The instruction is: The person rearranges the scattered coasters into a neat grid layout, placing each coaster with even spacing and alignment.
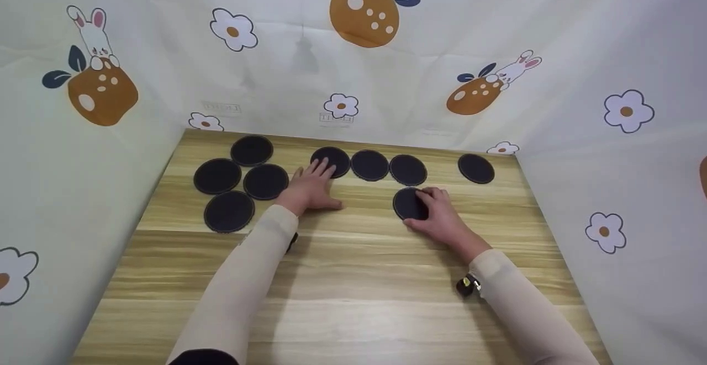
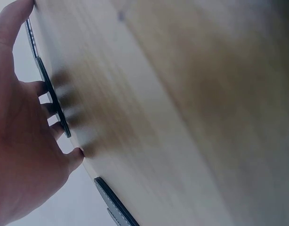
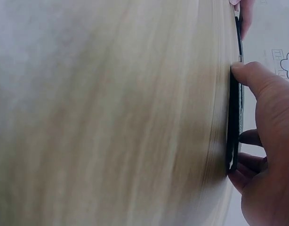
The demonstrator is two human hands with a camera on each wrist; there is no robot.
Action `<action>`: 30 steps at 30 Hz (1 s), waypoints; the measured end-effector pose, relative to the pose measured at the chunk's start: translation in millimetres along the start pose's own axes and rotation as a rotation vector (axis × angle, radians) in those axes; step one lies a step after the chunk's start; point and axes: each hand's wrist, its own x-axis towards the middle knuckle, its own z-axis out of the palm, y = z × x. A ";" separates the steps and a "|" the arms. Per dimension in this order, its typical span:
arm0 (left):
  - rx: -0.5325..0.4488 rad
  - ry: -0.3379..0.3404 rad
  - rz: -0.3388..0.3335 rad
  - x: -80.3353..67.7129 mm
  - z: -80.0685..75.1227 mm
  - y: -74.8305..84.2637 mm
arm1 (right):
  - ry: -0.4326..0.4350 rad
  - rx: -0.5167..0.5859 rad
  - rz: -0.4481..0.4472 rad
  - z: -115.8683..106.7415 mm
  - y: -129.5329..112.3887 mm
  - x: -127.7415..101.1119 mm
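Observation:
With its fingers spread and straight, my left hand (image 1: 310, 191) rests its fingertips on a black round coaster (image 1: 339, 159) in the back row, and its thumb points right across the wood. My right hand (image 1: 443, 219) holds another black coaster (image 1: 407, 204) by its edges, thumb at the near side and fingers at the far side. In the right wrist view this coaster (image 3: 234, 117) appears edge-on, low over the table, between thumb and fingers. Two more coasters, a middle one (image 1: 370, 165) and a right one (image 1: 408, 170), continue the back row.
Several black coasters (image 1: 229, 212) lie grouped at the left of the wooden table (image 1: 353, 299). A single coaster (image 1: 476, 168) lies at the back right. Printed cloth (image 1: 265, 78) with rabbits and flowers walls in the table at the back and both sides.

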 end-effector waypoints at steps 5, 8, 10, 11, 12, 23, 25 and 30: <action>0.007 -0.007 -0.003 1.1 1.0 -0.2 | -0.024 0.005 0.016 -0.8 0.1 0.0; 0.009 -0.008 -0.003 1.1 0.8 0.1 | -0.028 0.000 0.015 -1.0 0.7 0.4; 0.010 -0.007 -0.004 1.0 0.6 0.1 | -0.028 0.001 0.008 -0.9 1.4 0.8; 0.012 -0.008 -0.005 1.1 0.6 0.1 | -0.027 0.000 0.004 -0.9 1.8 0.9; 0.014 -0.007 -0.005 1.0 0.3 0.1 | -0.029 0.000 0.001 -1.0 2.2 1.0; 0.029 -0.009 -0.001 2.4 0.6 0.6 | -0.033 0.021 0.010 -3.8 4.1 0.2; 0.031 -0.009 -0.001 2.3 0.4 0.5 | -0.032 0.027 0.010 -4.0 4.7 -0.2; 0.033 -0.022 -0.008 3.0 0.1 -0.3 | -0.016 0.041 -0.018 -4.1 7.3 0.3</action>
